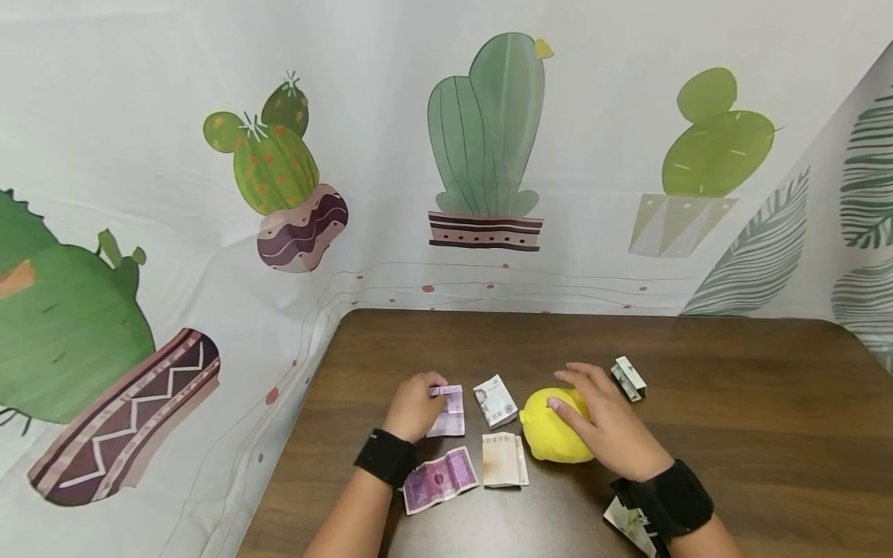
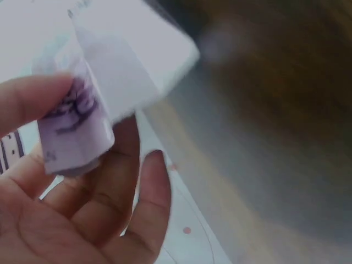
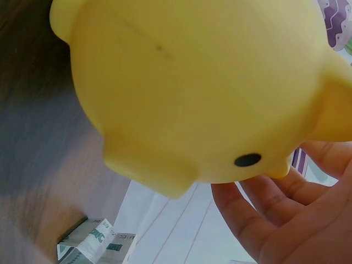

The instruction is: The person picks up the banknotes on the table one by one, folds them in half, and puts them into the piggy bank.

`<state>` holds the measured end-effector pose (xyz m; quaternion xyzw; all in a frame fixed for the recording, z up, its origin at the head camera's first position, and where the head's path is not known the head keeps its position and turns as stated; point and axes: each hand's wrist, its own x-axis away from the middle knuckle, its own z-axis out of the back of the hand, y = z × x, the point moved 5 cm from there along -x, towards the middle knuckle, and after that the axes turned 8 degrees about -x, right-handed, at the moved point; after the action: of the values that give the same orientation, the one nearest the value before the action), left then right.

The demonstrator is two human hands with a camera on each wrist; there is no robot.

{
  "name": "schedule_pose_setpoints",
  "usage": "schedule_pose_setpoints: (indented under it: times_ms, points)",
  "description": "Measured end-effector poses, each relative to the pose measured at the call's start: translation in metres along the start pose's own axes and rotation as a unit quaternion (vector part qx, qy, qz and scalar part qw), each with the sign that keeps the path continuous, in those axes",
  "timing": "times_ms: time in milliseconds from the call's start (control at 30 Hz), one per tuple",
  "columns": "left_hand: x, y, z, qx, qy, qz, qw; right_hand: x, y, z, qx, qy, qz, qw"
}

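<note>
My left hand (image 1: pixel 413 407) pinches a folded purple note (image 1: pixel 449 411) between thumb and fingers, at the counter (image 1: pixel 732 403) left of the middle; the left wrist view shows it blurred against my fingertips (image 2: pixel 33 102). My right hand (image 1: pixel 605 422) lies over the yellow piggy bank (image 1: pixel 551 438), fingers spread and lightly curved on its top and side. The bank sits near the counter's middle. Between my hands lie a grey-green folded note (image 1: pixel 494 401) and a beige one (image 1: pixel 504 460); another purple note (image 1: pixel 439 480) lies by my left wrist, and a small folded note (image 1: pixel 629 378) just beyond my right fingers.
</note>
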<state>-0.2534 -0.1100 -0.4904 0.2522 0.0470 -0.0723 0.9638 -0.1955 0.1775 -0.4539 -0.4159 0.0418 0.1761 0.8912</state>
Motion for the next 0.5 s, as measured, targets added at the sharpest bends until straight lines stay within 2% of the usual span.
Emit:
schedule_pose_setpoints:
  times_ms: [133,233,300,400,500]
  points:
    - [-0.001,0.004,0.007,0.062,-0.002,0.011,0.998,-0.001,-0.001,0.001,0.003,0.012,0.006,1.0]
    - [-0.002,0.009,0.009,0.139,-0.019,0.016,0.99,-0.001,-0.003,0.003,0.005,0.027,0.015,1.0]
    - [-0.001,0.014,0.01,0.21,-0.03,0.018,0.9772,-0.001,-0.004,0.004,0.003,0.034,0.018,0.999]
    - [0.001,0.023,0.012,0.313,-0.036,0.023,0.9488,0.0,-0.008,0.005,-0.002,0.044,0.024,0.999]
    - [0.004,0.034,0.017,0.377,-0.033,0.021,0.9254,0.001,-0.013,0.007,-0.007,0.056,0.041,0.998]
